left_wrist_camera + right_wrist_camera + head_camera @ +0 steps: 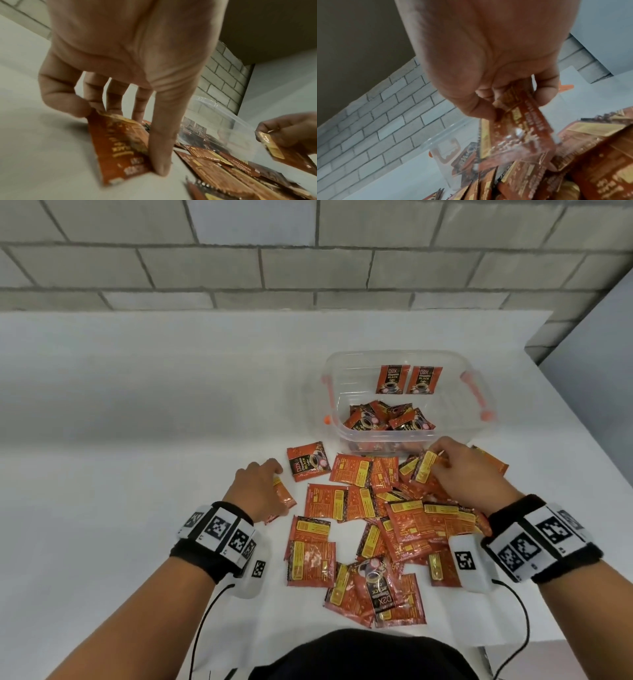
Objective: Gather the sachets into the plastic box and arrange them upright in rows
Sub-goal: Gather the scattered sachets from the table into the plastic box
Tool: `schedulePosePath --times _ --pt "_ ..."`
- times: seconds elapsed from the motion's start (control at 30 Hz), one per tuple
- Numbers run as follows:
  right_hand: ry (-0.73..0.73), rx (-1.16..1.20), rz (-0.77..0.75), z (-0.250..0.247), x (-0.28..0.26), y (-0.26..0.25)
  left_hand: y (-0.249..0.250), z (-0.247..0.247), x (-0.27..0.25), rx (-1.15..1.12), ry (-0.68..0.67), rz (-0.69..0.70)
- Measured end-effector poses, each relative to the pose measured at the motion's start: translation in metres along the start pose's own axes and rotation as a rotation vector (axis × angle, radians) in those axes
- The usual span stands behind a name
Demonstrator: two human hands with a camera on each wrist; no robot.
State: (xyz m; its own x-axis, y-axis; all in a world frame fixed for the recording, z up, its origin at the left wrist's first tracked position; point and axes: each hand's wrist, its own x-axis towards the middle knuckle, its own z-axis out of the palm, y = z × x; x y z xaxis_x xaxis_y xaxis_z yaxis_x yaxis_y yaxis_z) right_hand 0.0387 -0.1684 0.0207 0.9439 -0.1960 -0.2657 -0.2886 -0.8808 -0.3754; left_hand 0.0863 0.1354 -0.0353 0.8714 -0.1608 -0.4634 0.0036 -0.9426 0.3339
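Several orange and black coffee sachets [359, 529] lie scattered on the white table in front of the clear plastic box [318, 392]. Two sachets [407, 380] stand upright against the box's far wall, and several more lie loose at its near end. My left hand [260, 491] pinches one sachet [118, 146] between thumb and fingers at the pile's left edge. Just before the box's near wall, my right hand [459, 470] holds a sachet [518, 132] lifted off the pile.
The box has orange handle clips [476, 395] on both sides. A grey brick wall [308, 254] runs behind the table. The table's right edge [582, 446] lies close to the box. Bare tabletop stretches to the left.
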Motion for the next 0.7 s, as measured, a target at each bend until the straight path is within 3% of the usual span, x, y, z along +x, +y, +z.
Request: schedulePosePath --times 0.1,0.17,0.23,0.43,0.7 --pt "-0.186 -0.004 -0.121 0.001 -0.013 0.000 0.000 0.000 0.001 -0.073 -0.016 -0.022" --pt "-0.352 -0.112 -0.160 0.007 -0.021 0.000 0.002 -0.003 -0.001 -0.114 -0.011 -0.010" --pt "-0.428 -0.248 -0.167 0.014 -0.025 0.001 0.008 -0.006 -0.003 -0.158 -0.011 0.038" --pt "-0.372 -0.270 -0.150 0.026 -0.030 0.000 0.033 -0.010 -0.003 -0.259 -0.121 0.196" --pt "-0.290 -0.171 -0.212 0.021 -0.034 0.001 0.063 0.006 0.005 0.032 -0.176 0.246"
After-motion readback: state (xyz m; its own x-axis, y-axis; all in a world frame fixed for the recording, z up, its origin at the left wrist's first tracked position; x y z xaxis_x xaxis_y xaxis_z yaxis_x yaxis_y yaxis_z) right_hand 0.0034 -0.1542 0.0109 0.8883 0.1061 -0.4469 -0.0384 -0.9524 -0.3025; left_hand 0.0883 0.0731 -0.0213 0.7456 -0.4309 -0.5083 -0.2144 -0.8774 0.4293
